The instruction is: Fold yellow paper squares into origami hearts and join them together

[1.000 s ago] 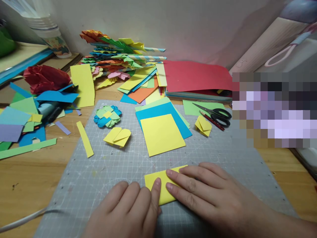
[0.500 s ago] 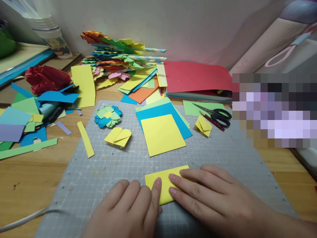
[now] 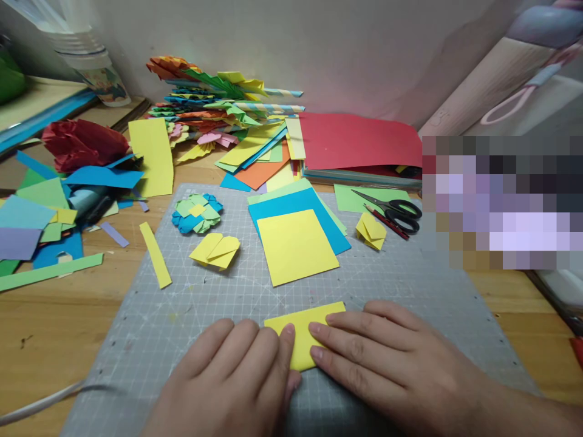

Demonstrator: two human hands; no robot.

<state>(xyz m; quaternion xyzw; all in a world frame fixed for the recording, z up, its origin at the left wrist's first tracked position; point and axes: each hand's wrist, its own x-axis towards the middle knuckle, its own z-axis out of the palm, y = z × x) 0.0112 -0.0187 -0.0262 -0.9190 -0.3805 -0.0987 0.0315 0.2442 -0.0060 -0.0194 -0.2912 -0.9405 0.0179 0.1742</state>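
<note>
A folded yellow paper (image 3: 304, 332) lies on the grey cutting mat (image 3: 237, 340) close to me. My left hand (image 3: 232, 370) is curled at its left end, index fingertip pressing on top and thumb at the near edge, so the paper is pinched there. Stretched-out fingers of my right hand (image 3: 387, 352) rest flat on the right part of the paper. Just beyond is a square yellow sheet (image 3: 298, 249) on top of a blue sheet (image 3: 328, 224) and a green one. Two folded yellow pieces, one at left (image 3: 215, 250) and one at right (image 3: 370, 230), sit on the mat.
A green and blue paper flower (image 3: 197, 212) and a yellow strip (image 3: 155, 255) lie at the mat's left. Black scissors (image 3: 396, 212) and a red pencil (image 3: 387, 221) are at the right. Paper scraps (image 3: 30, 212), a red pad (image 3: 359, 141) and paper flowers on straws (image 3: 218, 100) surround it.
My left thumb shows more at the paper's near edge, and the left hand has shifted slightly. The right hand stays flat on the paper. The whole view has moved a little.
</note>
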